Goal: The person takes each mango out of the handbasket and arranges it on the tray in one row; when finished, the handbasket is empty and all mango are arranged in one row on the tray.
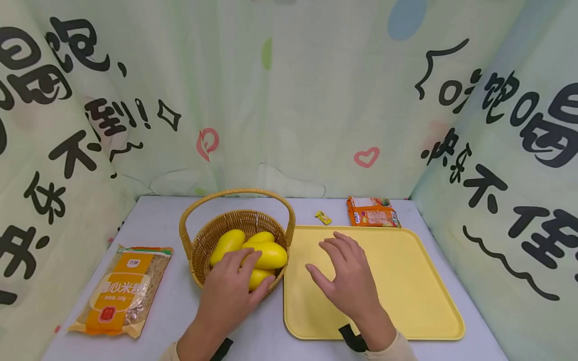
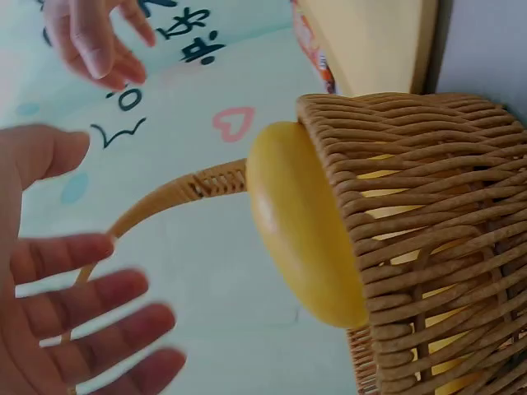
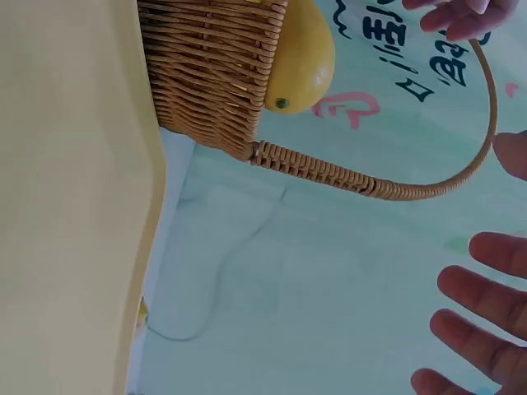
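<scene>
A brown wicker basket (image 1: 244, 216) with an arched handle (image 1: 237, 192) holds several yellow mangoes (image 1: 270, 254). My left hand (image 1: 230, 291) hovers over the near side of the basket, its fingers spread, with a gap between them and the mango (image 2: 300, 222) in the left wrist view. Over the left part of a yellow tray (image 1: 388, 281) hangs my right hand (image 1: 349, 278), fingers apart and thumb toward the basket. Nothing lies in either hand. In the right wrist view another stretch of the basket (image 3: 210, 74) and a mango (image 3: 300, 62) stand beyond the right fingers.
On the left lies an orange and clear bag of grain-like food (image 1: 119, 291). Behind the tray are a small yellow wrapped candy (image 1: 323, 217) and an orange snack packet (image 1: 373, 212). Printed curtains (image 1: 289, 100) enclose the white table (image 1: 162, 215) at the back and sides.
</scene>
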{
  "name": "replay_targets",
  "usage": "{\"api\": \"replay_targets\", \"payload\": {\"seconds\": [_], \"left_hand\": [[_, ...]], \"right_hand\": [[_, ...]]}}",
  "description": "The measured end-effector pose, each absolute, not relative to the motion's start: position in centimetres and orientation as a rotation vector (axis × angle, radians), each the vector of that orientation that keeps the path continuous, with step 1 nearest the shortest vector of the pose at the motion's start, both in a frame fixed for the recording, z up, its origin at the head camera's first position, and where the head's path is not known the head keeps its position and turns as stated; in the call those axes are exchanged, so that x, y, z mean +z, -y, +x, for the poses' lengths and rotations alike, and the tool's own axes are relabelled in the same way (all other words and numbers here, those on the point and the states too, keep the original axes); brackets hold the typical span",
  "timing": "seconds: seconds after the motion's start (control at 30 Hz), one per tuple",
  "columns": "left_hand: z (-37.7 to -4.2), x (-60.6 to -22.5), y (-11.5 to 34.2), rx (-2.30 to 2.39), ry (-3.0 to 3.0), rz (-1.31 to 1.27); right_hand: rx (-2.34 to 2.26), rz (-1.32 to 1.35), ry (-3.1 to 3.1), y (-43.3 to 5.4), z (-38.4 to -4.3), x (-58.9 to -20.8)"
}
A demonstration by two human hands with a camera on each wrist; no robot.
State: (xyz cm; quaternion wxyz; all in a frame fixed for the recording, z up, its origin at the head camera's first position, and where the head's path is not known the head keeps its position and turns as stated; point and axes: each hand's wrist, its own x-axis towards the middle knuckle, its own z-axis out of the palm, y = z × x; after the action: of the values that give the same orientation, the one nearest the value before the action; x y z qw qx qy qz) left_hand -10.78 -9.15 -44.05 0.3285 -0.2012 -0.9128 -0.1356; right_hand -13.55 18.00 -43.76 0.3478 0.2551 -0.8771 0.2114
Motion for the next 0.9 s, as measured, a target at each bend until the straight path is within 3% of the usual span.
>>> {"api": "replay_targets", "payload": {"seconds": [0.2, 0.5, 0.9], "left_hand": [[-9.1, -44.1, 9.7, -0.470, 2.449, -0.555], [-8.1, -45.9, 11.7, -0.674, 2.463, -0.374], [-7.5, -48.2, 14.2, -1.443, 2.574, 0.681]], "right_hand": [[0.702, 0.652, 2.226, -18.7, -13.1, -44.2], [0.829, 0.583, 2.240, -19.9, -12.2, -45.9], [1.168, 0.304, 2.313, -21.2, -10.7, -48.2]]}}
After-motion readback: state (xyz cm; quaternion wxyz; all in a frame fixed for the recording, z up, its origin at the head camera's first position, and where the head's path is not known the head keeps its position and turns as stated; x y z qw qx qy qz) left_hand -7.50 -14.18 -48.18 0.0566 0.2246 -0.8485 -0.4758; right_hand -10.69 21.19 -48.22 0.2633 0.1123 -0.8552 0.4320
